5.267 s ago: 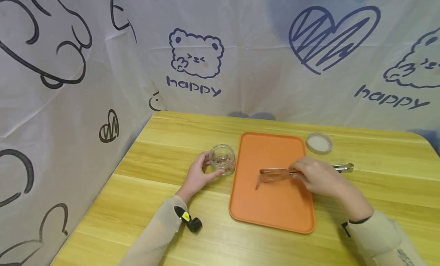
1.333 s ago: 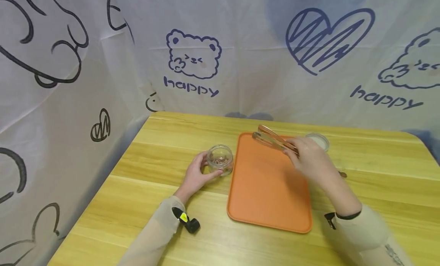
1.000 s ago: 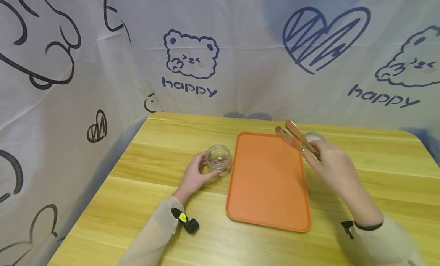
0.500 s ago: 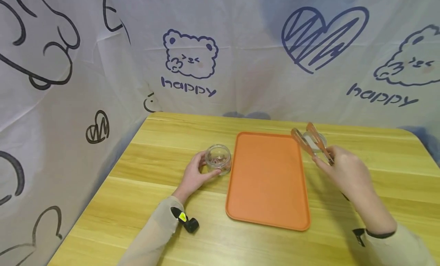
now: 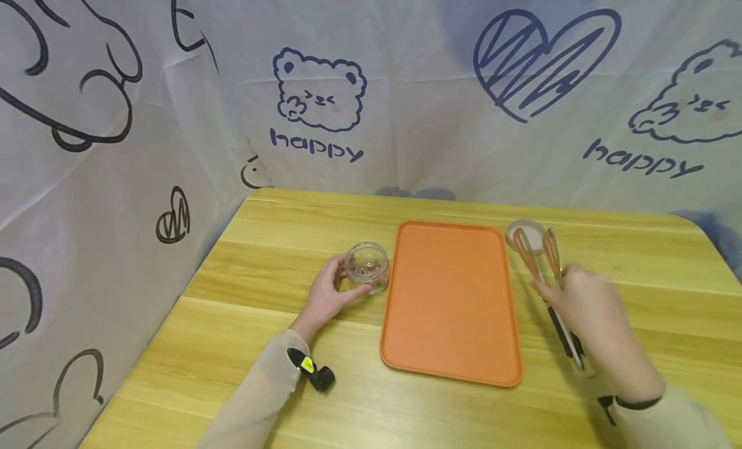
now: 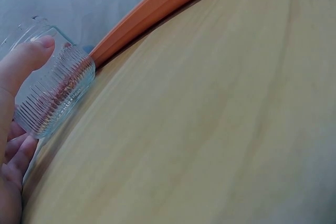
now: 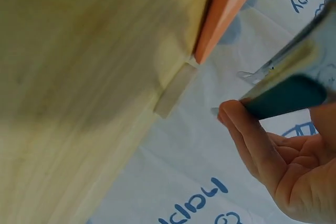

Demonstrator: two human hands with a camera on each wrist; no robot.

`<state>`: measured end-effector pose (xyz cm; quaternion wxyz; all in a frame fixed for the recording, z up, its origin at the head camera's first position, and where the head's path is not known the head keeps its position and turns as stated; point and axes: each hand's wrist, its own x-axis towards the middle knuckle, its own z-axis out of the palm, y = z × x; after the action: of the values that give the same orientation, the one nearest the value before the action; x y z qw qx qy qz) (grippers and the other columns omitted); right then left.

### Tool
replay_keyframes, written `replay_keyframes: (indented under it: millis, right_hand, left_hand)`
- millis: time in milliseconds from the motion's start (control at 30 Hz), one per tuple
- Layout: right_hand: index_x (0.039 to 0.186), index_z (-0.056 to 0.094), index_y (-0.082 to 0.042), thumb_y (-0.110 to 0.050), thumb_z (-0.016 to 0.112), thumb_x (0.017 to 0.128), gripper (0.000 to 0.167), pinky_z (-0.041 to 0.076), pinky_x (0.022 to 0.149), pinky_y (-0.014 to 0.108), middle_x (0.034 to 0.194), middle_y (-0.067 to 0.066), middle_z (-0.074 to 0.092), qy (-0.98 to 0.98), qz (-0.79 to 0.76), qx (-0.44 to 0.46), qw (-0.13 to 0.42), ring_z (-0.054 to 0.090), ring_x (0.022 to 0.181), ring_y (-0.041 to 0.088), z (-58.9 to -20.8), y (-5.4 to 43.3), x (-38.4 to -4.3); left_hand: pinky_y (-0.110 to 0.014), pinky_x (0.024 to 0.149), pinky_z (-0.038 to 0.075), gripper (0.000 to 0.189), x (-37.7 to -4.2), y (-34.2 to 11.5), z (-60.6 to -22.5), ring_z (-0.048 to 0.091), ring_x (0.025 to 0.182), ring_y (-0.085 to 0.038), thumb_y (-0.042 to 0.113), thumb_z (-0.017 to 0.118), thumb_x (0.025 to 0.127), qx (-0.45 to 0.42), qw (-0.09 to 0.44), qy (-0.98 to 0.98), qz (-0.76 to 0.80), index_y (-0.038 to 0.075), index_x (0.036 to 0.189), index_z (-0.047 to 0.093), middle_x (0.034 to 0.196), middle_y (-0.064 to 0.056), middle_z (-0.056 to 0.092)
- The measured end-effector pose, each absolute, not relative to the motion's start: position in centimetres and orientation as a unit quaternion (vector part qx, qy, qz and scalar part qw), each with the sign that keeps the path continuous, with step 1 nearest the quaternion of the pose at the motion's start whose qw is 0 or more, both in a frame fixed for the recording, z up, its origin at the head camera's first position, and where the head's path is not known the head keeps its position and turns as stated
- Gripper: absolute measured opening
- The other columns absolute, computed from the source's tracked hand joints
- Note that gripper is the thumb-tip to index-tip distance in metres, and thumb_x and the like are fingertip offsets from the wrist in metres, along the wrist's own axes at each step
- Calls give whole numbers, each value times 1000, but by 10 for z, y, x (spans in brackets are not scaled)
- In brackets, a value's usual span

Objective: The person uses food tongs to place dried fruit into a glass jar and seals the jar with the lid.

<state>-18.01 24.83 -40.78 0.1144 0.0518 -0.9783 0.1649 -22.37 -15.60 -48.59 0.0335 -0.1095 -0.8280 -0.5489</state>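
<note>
My left hand (image 5: 326,299) grips a clear glass jar (image 5: 368,268) standing on the table just left of the orange tray (image 5: 452,301), thumb on its near side. In the left wrist view, the jar (image 6: 60,82) has a ribbed lower wall and small reddish-brown bits inside; its top has no lid. My right hand (image 5: 591,310) holds metal tongs (image 5: 560,333) to the right of the tray. Their two looped tips stand apart and point to the back, overlapping the lid in the head view. The dark handle (image 7: 291,98) shows in the right wrist view.
A round, pale lid (image 5: 532,229) lies at the tray's back right corner. The wooden table (image 5: 324,210) meets hanging white cloth (image 5: 435,133) with drawings at the back and left. A small black camera (image 5: 319,377) sits on the left sleeve.
Over the tray earlier, the tongs have moved right beside it, and their tips have spread and swung to point backwards. A small thin strip seen at the tips on the tray is gone. Left hand and jar stay.
</note>
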Motion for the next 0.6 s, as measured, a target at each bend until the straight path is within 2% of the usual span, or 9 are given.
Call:
replay_keyframes:
  millis: [133,300,600]
  right_hand:
    - [60,42,-5,-33,69,86,47,31,32,31,47,5,40,-984,143,53,87,39,37,19,-416,248,-179]
    - [58,44,-5,-30,69,86,45,33,32,30,47,5,42,-985,150,59,54,40,38,18,-425,248,-177]
    - [55,44,-7,-28,69,87,46,35,34,28,50,5,42,-986,155,61,28,40,40,17,-433,246,-174]
  left_hand:
    - [-45,104,40,74,-218,-153,-473,50,118,-37,12,81,77,-104,23,-833,-543,-7,136,41,131,-24,48]
    - [-43,104,41,78,-231,-159,-499,51,118,-33,19,83,75,-106,31,-832,-544,-1,138,42,132,-20,49]
    - [-35,102,42,76,-230,-160,-500,53,115,-24,29,84,73,-101,36,-833,-542,7,136,46,129,-9,53]
